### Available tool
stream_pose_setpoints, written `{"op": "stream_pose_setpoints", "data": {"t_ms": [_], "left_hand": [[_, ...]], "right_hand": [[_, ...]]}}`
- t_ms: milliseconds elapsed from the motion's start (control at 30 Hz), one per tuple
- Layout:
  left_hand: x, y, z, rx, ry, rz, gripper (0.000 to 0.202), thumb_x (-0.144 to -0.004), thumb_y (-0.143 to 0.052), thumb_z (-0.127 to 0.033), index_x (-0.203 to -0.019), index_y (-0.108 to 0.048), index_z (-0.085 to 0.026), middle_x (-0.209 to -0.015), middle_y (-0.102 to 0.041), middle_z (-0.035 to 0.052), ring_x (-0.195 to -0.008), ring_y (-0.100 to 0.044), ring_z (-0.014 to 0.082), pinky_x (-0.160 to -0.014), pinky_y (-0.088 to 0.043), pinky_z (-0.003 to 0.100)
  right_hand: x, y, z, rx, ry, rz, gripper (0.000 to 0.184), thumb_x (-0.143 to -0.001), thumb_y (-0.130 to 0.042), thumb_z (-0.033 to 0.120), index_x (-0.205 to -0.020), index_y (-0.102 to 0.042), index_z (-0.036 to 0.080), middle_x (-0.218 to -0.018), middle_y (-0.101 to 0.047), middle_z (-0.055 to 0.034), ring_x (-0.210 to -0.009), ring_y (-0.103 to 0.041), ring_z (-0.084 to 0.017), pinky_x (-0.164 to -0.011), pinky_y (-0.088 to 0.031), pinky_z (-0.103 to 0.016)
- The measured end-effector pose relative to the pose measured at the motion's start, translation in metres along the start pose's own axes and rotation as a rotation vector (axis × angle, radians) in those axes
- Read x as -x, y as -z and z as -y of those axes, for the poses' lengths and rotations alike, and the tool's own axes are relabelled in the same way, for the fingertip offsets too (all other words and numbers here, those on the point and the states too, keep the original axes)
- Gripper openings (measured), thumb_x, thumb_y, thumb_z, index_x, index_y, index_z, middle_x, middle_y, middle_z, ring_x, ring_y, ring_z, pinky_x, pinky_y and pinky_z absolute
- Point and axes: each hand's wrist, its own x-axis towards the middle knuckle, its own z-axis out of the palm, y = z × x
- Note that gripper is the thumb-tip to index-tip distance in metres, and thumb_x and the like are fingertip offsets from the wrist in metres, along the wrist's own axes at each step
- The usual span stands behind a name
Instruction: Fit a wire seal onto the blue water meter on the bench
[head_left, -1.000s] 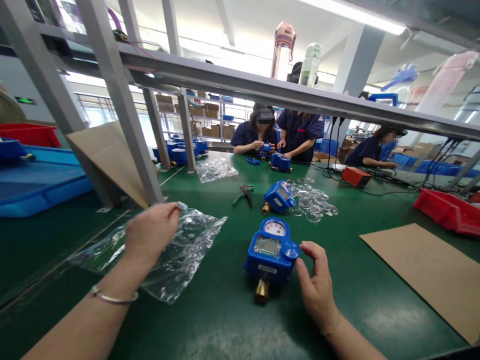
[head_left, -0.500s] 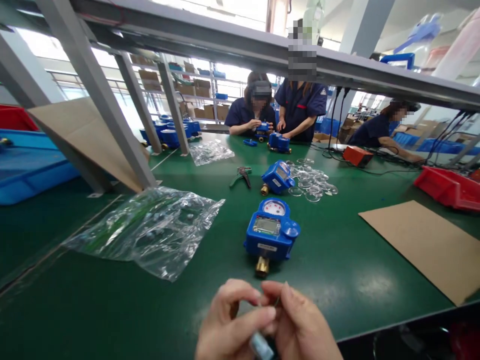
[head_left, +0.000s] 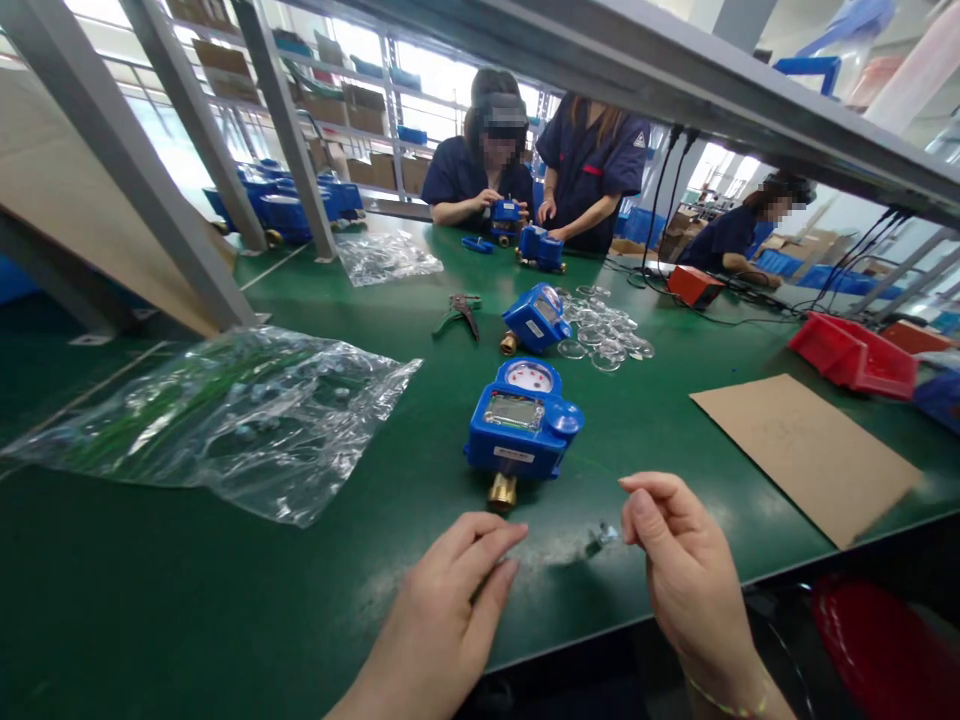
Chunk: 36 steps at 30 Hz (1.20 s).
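- Hovering near front edge of green surface [head_left: 375, 600]: left hand [head_left: 442, 610] flat, fingers straight and together, nothing held.
- Right hand [head_left: 675, 570] with fingers curled, pinching small clear part [head_left: 602, 538]; grip hard to confirm.
- Blue meter [head_left: 523, 432] face-up just beyond hands, brass fitting pointing at them, within reach.
- Plastic bag [head_left: 225, 420] lying left.

The white label on the blue meter [head_left: 523, 432] is too small to read.

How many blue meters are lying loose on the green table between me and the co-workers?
2: one blue meter just beyond the hands, another further back beside the clear discs. Co-workers handle more; others may be hidden.
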Motion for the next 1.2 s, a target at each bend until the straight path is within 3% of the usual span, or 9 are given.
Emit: {"op": "stream_pose_setpoints", "data": {"t_ms": [100, 233, 367, 500, 600, 667, 767, 900, 1200], "left_hand": [[-0.008, -0.008, -0.008, 0.218, 0.253, 0.029, 0.022, -0.092, -0.045, -0.03, -0.11, -0.056, -0.024, -0.104, -0.057, 0.0026, -0.088, -0.058, 0.0137, -0.077, -0.052, 0.027], [-0.019, -0.01, -0.004, 0.087, 0.319, -0.272, 0.02, -0.084, -0.055, -0.037, -0.098, -0.056, -0.023, -0.103, -0.051, 0.0028, -0.084, -0.057, 0.0178, -0.077, -0.052, 0.037], [-0.032, -0.004, 0.007, 0.054, 0.395, -0.48, 0.046, -0.073, -0.066, -0.043, -0.11, -0.047, -0.024, -0.115, -0.04, 0.0061, -0.095, -0.055, 0.0239, -0.082, -0.053, 0.046], [-0.051, -0.013, 0.012, -0.014, 0.334, -0.418, 0.096, -0.057, -0.079, -0.038, -0.135, -0.024, -0.027, -0.135, -0.024, 0.0117, -0.121, -0.038, 0.037, -0.098, -0.039, 0.059], [-0.067, -0.031, 0.014, 0.015, 0.216, -0.471, 0.116, -0.05, -0.085, -0.032, -0.138, -0.009, -0.03, -0.142, -0.016, 0.0133, -0.13, -0.026, 0.0418, -0.102, -0.032, 0.062], [-0.074, -0.041, 0.015, 0.044, 0.178, -0.502, 0.118, -0.053, -0.084, -0.029, -0.139, -0.004, -0.032, -0.144, -0.016, 0.0138, -0.129, -0.029, 0.0425, -0.099, -0.037, 0.059], [-0.079, -0.044, 0.016, 0.036, 0.187, -0.429, 0.112, -0.06, -0.08, -0.027, -0.14, -0.002, -0.034, -0.14, -0.03, 0.0137, -0.116, -0.046, 0.0413, -0.088, -0.047, 0.056], [-0.08, -0.029, 0.013, -0.019, 0.194, -0.37, 0.107, -0.061, -0.079, -0.029, -0.142, -0.008, -0.034, -0.131, -0.041, 0.0117, -0.105, -0.054, 0.0386, -0.083, -0.05, 0.055], [-0.098, -0.002, 0.009, -0.048, 0.232, -0.373, 0.11, -0.049, -0.084, -0.037, -0.138, -0.019, -0.032, -0.12, -0.048, 0.0099, -0.097, -0.057, 0.0359, -0.081, -0.05, 0.054]], "right_hand": [[-0.001, 0.013, 0.001, 0.291, 0.106, -0.056, 0.013, -0.09, -0.055, 0.033, -0.094, -0.063, 0.023, -0.071, -0.053, 0.0023, -0.064, -0.047, -0.008, -0.057, -0.038, -0.017], [0.003, 0.023, 0.0, 0.448, 0.166, -0.167, 0.012, -0.089, -0.057, 0.031, -0.095, -0.065, 0.024, -0.078, -0.056, 0.0015, -0.067, -0.049, -0.008, -0.059, -0.04, -0.018], [0.007, 0.028, -0.004, 0.482, 0.175, -0.235, 0.014, -0.087, -0.059, 0.03, -0.098, -0.066, 0.023, -0.079, -0.058, -0.0002, -0.065, -0.049, -0.009, -0.055, -0.038, -0.02], [0.008, 0.029, -0.005, 0.52, 0.186, -0.302, 0.017, -0.085, -0.062, 0.031, -0.098, -0.068, 0.021, -0.076, -0.057, -0.0019, -0.06, -0.048, -0.011, -0.053, -0.036, -0.024], [0.007, 0.025, -0.008, 0.528, 0.188, -0.338, 0.017, -0.085, -0.062, 0.032, -0.097, -0.068, 0.021, -0.076, -0.057, -0.0021, -0.064, -0.051, -0.012, -0.057, -0.038, -0.025], [0.006, 0.022, -0.01, 0.544, 0.204, -0.342, 0.016, -0.086, -0.061, 0.031, -0.095, -0.068, 0.021, -0.075, -0.057, -0.0014, -0.065, -0.051, -0.012, -0.057, -0.038, -0.024], [0.006, 0.02, -0.014, 0.557, 0.213, -0.326, 0.014, -0.086, -0.06, 0.031, -0.093, -0.068, 0.02, -0.073, -0.057, -0.0001, -0.063, -0.05, -0.011, -0.057, -0.038, -0.023], [0.007, 0.023, -0.018, 0.521, 0.176, -0.336, 0.017, -0.086, -0.06, 0.032, -0.093, -0.067, 0.019, -0.072, -0.056, -0.0005, -0.065, -0.051, -0.012, -0.058, -0.039, -0.024], [0.006, 0.034, -0.027, 0.406, 0.227, -0.452, 0.023, -0.084, -0.061, 0.034, -0.096, -0.064, 0.015, -0.078, -0.06, -0.0063, -0.07, -0.056, -0.016, -0.052, -0.036, -0.024]]}}
